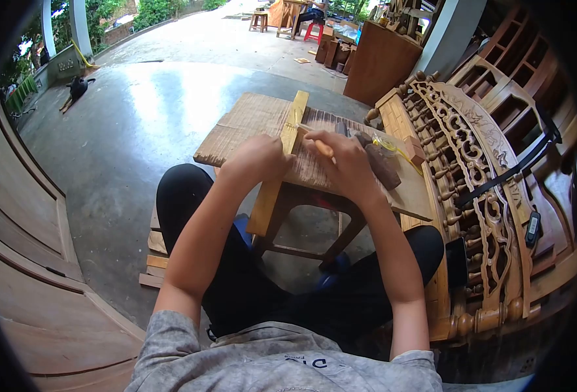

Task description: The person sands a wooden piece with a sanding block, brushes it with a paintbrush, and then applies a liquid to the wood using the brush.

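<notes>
A long yellowish wooden strip [289, 134] lies across a rough board on a stool, its near end sticking out past the edge. My left hand [257, 159] is closed on the strip, pressing it near the board's front edge. In my right hand [346, 160] is a chisel [324, 149] with an orange handle, its thin shaft pointing at the strip. The shaft's tip is right at small marks on the strip's upper part. Under the work lies the worn, grooved wooden board [242, 124], on a dark wooden stool [295, 251].
Right of my hand, a dark wooden block [383, 166] and a yellow cord [399, 153] lie on the board. A carved wooden bench [471, 137] stands close on the right. Wooden panels [27, 281] are on the left. A dog [76, 90] lies farther off.
</notes>
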